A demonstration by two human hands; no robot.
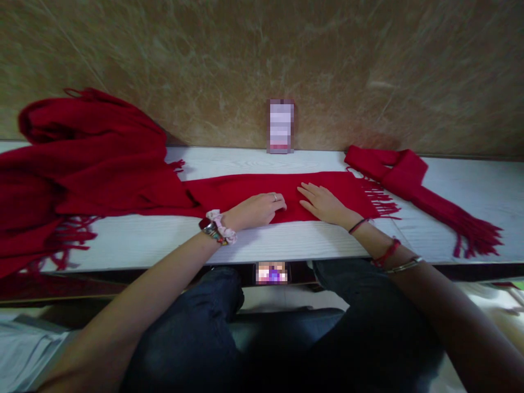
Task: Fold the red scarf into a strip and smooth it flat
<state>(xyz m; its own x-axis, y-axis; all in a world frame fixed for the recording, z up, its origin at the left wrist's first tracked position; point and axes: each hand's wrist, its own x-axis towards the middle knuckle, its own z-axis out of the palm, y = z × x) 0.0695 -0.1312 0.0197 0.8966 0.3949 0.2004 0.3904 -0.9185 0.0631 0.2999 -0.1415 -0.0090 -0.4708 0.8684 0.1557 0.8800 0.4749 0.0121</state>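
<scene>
Brown marbled wall (204,65), pale-veined, with a thin slanting seam at upper left; along its foot runs a white wood-grain tabletop (245,240). Near the middle, against the wall: an upright rectangular panel (280,126), its pale face obscured by coarse blocks. Just below the tabletop's front edge I see a small bright screen (271,273), likewise obscured. Lower left: whitish layered sheets (28,349), material unclear.

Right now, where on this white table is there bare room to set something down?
Bare: the white table between brown wall and far-right scarf; a strip between wall and flat scarf; another nearest you, between your forearms. Crowded: left end, under heaped red cloth; middle, under your left hand and right hand.
</scene>
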